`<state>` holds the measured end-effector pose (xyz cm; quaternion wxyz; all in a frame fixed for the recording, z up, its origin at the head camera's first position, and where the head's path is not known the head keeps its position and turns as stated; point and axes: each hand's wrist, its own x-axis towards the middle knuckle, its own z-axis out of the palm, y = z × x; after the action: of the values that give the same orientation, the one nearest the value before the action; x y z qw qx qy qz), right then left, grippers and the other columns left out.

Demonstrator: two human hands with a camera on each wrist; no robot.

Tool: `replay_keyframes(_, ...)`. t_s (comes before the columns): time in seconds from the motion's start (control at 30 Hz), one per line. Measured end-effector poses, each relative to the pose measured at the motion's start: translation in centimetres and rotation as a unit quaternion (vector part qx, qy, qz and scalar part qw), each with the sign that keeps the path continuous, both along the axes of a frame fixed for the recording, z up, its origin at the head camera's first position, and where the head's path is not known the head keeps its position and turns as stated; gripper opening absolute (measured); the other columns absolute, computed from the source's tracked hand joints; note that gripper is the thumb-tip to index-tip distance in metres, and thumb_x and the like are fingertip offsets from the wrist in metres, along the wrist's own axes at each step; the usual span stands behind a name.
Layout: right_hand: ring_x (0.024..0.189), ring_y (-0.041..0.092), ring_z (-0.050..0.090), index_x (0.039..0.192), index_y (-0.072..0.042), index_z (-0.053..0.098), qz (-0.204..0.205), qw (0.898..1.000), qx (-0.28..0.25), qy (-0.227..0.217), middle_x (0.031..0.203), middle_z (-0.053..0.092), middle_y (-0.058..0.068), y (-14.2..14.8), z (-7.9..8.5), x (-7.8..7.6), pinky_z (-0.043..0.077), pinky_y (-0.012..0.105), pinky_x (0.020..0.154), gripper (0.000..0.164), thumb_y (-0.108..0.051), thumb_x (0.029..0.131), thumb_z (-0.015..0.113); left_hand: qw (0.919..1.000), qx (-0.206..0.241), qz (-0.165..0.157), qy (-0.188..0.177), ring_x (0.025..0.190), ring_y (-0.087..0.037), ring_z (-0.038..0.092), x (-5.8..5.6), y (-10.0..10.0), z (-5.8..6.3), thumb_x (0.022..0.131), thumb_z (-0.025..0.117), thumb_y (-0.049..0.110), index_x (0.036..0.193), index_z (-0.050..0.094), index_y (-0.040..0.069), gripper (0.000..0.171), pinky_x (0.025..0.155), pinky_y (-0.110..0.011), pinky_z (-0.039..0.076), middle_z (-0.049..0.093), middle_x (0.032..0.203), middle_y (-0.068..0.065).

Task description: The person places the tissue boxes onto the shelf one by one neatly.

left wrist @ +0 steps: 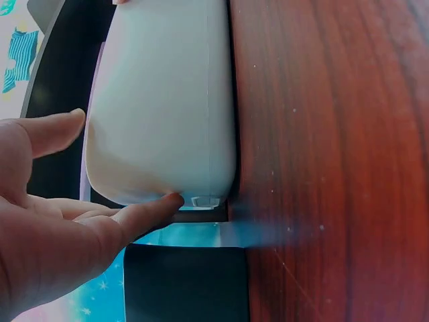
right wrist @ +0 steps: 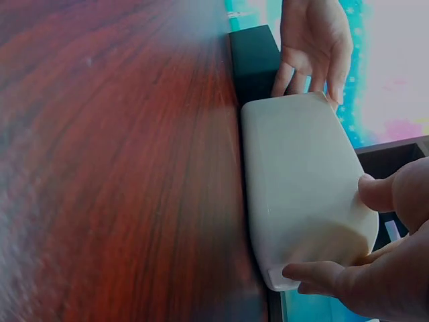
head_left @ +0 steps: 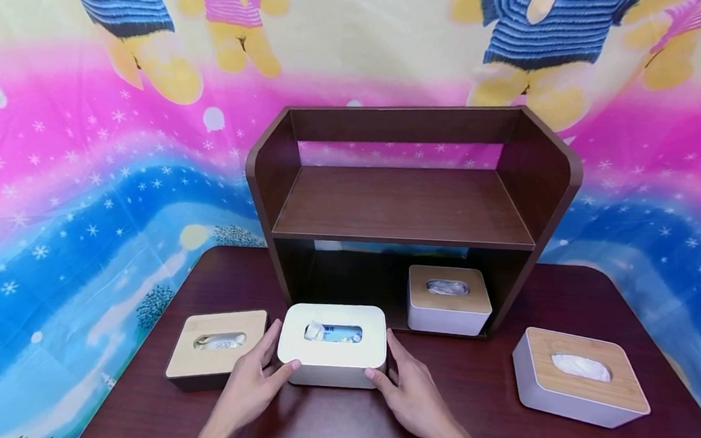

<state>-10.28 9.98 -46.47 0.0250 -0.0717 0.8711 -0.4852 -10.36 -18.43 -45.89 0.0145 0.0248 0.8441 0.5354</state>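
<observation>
A white tissue box (head_left: 330,377) with an oval slot sits on the table in front of the shelf, a blue-printed packet and a bit of white tissue showing in its slot. My left hand (head_left: 255,375) holds its left end, fingers along the side and thumb at the top front corner. On the opposite end, my right hand (head_left: 413,392) grips in the same way, its thumb (right wrist: 377,193) on the edge and fingers at the lower corner. Close beside my left hand lies a dark-sided tissue box (head_left: 184,363) with a pale wooden top.
Behind stands a dark brown two-tier shelf (head_left: 406,202). A white tissue box with a wooden lid (head_left: 447,319) occupies the right of its lower tier. Another wood-topped tissue box (head_left: 587,361) lies at the table's right. A printed cloth (head_left: 112,229) hangs behind the table (head_left: 472,404).
</observation>
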Motion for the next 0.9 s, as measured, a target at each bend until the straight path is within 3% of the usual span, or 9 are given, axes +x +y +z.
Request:
replay_keyframes(0.27,0.146,0.039,0.055,0.163,0.005,0.038,-0.004,0.999,0.046,0.022,0.160,0.051,0.026,-0.1,-0.3,0.5,0.047,0.056,0.118,0.076,-0.029,0.103,0.072,0.9989,-0.045,0.005,0.009,0.141,-0.047,0.057,0.7,-0.3,0.0,0.102,0.075,0.017,0.163,0.042,-0.001,0.071,0.112,-0.050,0.053,0.048,0.164,-0.024)
replay_keyframes(0.6,0.145,0.040,0.056,0.161,0.007,0.041,-0.015,0.997,0.048,0.060,0.160,0.050,0.027,-0.2,-0.3,0.8,0.048,0.056,0.117,0.068,-0.016,0.104,0.070,0.9985,-0.050,0.015,0.020,0.134,-0.044,0.063,0.5,0.2,-0.4,0.101,0.073,0.008,0.159,0.046,-0.001,0.065,0.106,-0.043,0.057,0.047,0.163,-0.021)
replay_keyframes(0.9,0.143,0.038,0.058,0.161,0.005,0.041,-0.041,0.995,0.061,0.065,0.159,0.053,0.024,0.6,0.4,1.0,0.050,0.056,0.116,0.067,-0.017,0.105,0.070,0.9989,-0.014,0.024,0.039,0.136,-0.040,0.061,-0.1,1.5,0.2,0.100,0.075,0.008,0.155,0.051,-0.001,0.062,0.108,-0.041,0.054,0.049,0.162,-0.018)
